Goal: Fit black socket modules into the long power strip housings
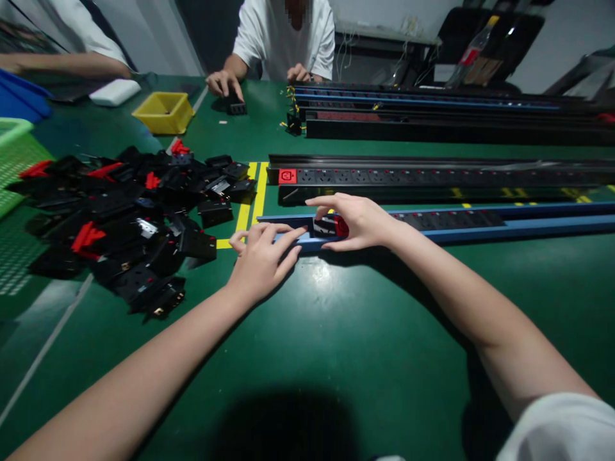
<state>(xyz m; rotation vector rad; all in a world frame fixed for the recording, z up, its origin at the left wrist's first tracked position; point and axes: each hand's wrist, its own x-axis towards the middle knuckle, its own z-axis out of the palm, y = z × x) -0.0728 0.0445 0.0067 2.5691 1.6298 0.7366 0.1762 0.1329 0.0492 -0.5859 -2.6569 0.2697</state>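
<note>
A long blue power-strip rail (504, 225) lies across the green table, its left end in front of me. My left hand (262, 256) rests on that end, fingers curled over the rail's edge. My right hand (358, 221) is closed around a small black and red socket module (331, 225) sitting in the rail's channel. Black socket modules fill the rail further right.
A pile of loose black and red socket modules (129, 218) lies at the left. Longer black strips (432, 176) lie behind the blue rail. A yellow bin (164, 112) and a green basket (14, 153) stand far left. Another person (283, 38) works across the table.
</note>
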